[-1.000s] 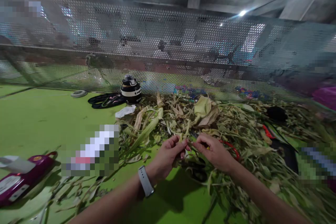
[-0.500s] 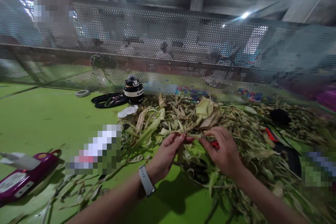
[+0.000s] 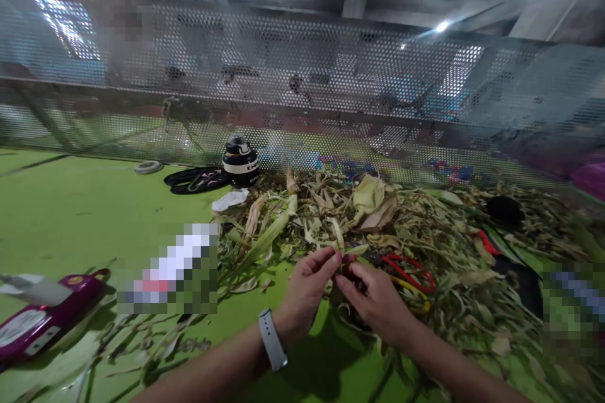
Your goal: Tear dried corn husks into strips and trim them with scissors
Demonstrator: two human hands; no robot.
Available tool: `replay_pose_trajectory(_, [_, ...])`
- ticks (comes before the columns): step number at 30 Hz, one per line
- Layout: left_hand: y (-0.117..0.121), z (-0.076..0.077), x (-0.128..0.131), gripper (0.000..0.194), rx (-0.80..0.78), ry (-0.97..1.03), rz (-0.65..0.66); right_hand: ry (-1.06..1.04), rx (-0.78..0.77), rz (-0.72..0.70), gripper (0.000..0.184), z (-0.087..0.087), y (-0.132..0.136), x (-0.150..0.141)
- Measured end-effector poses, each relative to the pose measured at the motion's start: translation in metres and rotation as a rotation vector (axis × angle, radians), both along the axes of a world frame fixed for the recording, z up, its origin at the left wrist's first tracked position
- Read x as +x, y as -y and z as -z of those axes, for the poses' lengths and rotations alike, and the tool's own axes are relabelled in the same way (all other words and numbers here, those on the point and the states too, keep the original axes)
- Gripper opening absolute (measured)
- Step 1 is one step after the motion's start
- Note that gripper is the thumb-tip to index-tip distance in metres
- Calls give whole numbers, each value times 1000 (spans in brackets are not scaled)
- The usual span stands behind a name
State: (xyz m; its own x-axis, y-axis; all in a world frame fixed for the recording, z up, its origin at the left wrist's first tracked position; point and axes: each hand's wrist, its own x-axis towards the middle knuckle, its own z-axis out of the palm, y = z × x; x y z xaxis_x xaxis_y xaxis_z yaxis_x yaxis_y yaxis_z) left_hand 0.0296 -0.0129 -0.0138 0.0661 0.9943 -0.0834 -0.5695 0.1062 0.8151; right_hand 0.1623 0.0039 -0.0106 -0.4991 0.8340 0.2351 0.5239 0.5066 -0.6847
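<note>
My left hand (image 3: 307, 283) pinches a pale strip of corn husk (image 3: 337, 234) between thumb and fingers; one end sticks up above the fingertips. My right hand (image 3: 378, 299) is closed at the same spot, its fingertips meeting the left ones on the husk. Another piece of husk (image 3: 358, 250) points out to the right above the right fingers. Just beyond the right hand lie a red loop handle (image 3: 418, 272) and a yellow handle (image 3: 410, 288); whether they belong to one tool I cannot tell. A grey watch band (image 3: 273, 340) circles my left wrist.
Heaped dried husks (image 3: 444, 236) spread across the green table (image 3: 94, 201). A black jug (image 3: 240, 164) stands at the back beside a black pouch (image 3: 196, 180) and a roll of tape (image 3: 148, 167). A purple device (image 3: 57, 308) is at left. A perforated screen (image 3: 302, 101) closes off the back.
My right hand drew away to the right along the husk, then returned to my left fingertips. The husk, stretched sideways half a second ago, now points up. Black scissors below are now covered by my right hand.
</note>
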Motion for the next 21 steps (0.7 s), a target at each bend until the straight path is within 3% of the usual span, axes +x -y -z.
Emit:
replay_pose_trajectory(4, [0,0,1,15,-2,19,9,-57,-84,-86,28,5,1,-1])
replay_pose_trajectory(11, [-2,-5,-5,16,-57,-53,19,-230,-476,-250,29,17,3,-2])
replay_pose_trajectory(17, [-1,-10,-6,24,-102,-48,-9,-261,-516,-293,24,30,11,-8])
replay_pose_trajectory(21, [0,-14,-11,29,-163,-112,8,-80,-321,-243,26,6,17,-3])
